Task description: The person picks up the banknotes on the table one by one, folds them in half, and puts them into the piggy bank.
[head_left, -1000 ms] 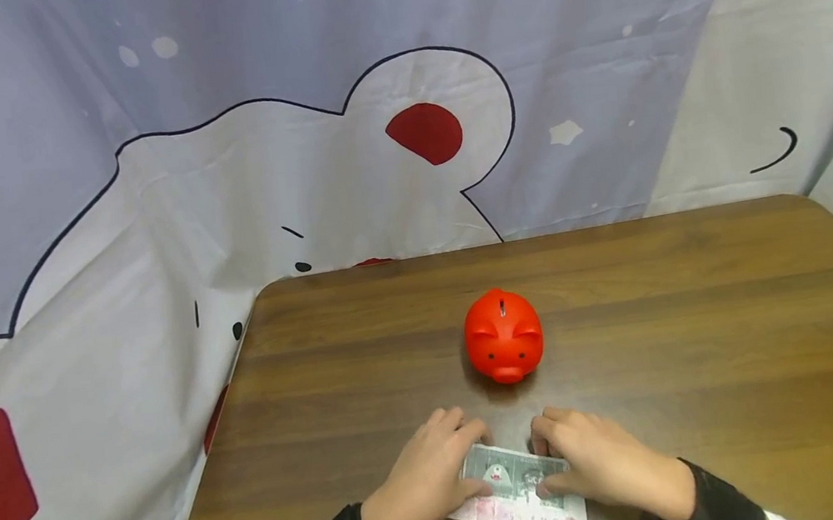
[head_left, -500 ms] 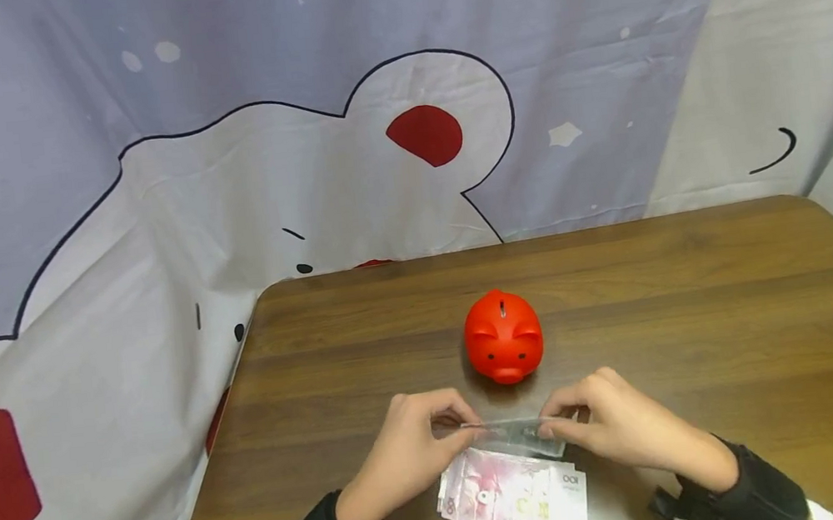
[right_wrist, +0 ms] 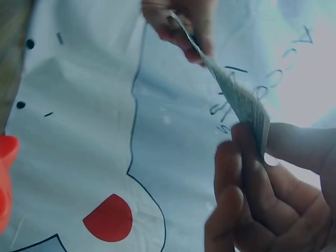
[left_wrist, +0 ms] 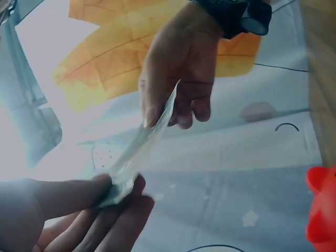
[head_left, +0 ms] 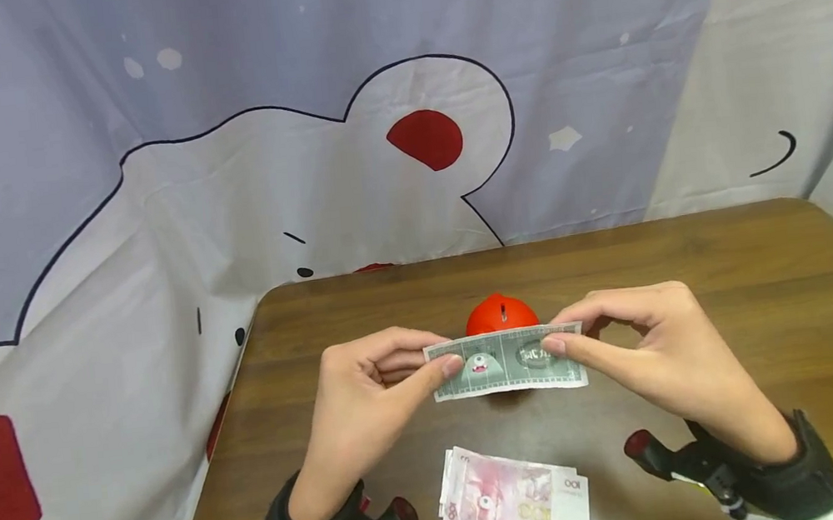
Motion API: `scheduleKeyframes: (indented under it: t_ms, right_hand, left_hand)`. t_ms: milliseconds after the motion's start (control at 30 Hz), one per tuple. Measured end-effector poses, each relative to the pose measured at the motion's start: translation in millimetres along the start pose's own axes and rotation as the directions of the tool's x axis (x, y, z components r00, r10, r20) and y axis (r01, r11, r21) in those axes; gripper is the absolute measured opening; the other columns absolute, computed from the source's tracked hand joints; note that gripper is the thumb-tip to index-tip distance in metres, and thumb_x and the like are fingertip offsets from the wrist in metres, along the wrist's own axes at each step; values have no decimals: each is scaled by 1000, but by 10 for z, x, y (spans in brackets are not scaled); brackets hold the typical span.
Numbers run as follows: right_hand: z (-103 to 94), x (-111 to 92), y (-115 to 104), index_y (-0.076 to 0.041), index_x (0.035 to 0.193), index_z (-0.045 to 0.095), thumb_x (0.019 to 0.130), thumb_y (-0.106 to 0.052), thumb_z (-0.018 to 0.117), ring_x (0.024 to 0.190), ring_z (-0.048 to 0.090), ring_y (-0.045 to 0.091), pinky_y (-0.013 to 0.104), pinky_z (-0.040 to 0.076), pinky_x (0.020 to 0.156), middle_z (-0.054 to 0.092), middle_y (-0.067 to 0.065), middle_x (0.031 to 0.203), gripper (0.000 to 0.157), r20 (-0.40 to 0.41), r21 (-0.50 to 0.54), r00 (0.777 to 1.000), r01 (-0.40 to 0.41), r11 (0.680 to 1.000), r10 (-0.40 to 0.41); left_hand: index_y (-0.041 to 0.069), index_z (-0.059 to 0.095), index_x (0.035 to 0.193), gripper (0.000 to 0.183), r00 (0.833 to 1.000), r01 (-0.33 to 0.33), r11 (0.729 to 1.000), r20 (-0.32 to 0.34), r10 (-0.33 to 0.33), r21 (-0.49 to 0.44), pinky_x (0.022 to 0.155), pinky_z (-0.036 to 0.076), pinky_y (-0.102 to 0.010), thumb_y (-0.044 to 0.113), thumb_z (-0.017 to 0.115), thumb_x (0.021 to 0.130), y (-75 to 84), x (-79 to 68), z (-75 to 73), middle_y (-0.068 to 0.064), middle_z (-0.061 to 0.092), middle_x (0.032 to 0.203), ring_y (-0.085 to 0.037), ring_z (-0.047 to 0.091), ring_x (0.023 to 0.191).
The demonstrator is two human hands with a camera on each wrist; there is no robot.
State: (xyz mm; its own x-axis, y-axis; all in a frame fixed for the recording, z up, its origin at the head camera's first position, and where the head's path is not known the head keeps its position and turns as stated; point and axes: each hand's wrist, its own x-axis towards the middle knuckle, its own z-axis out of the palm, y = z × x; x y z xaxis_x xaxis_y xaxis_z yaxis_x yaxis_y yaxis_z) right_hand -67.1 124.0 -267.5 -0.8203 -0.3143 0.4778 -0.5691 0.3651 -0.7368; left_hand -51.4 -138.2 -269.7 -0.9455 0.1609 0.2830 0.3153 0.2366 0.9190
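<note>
Raised since half a second ago, the green rectangular paper note partly hides the round red bank — left hand and right hand pinch the note's ends, apt for something probably light, limp.

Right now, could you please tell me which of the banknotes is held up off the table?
The green banknote, pinched by the left hand and the right hand; the pink-topped pile of notes lies on the table.

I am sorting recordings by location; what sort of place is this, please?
Possibly a screened-off filming corner: a wood-grain table, a cartoon-print cloth hanging behind it, and two black wrist-worn devices.
</note>
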Motion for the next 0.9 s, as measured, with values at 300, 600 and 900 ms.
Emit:
scheduleKeyframes:
  t_ms: [300, 600, 900]
  right_hand:
    - [344, 5, -5, -10, 77, 77, 80, -24, 82, 60, 53, -3, 11, 43, 54, 70, -3, 62, 15, -279, -114, 897, 323, 939, -342]
    - [585, 5, -79, -2, 82, 76, 89, -23, 74, 60, 56, 5, 11, 46, 57, 73, 6, 69, 22, -308, -95, 847, 427, 899, -434]
    - [635, -16, -77, 2, 97, 76, 87, -22, 76, 78, 72, 16, 16, 57, 75, 77, 11, 86, 26, -268, -43, 845, 469, 882, -462]
  left_hand:
    - [3, 76, 93, 15, 901, -366, 908, -166, 400, 203, 68, 62, -21, 1, 81, 78, -102, -30, 279, -14, 80, 83, -16, 78, 74]
    - [-2, 76, 99, 21, 837, -499, 842, -136, 529, 207, 73, 62, -21, -4, 79, 78, -119, -41, 427, -16, 80, 89, -19, 78, 81]
    - [-2, 73, 109, 34, 843, -503, 843, -106, 527, 190, 78, 62, -25, 7, 83, 77, -122, -32, 407, -16, 79, 97, -19, 77, 87]
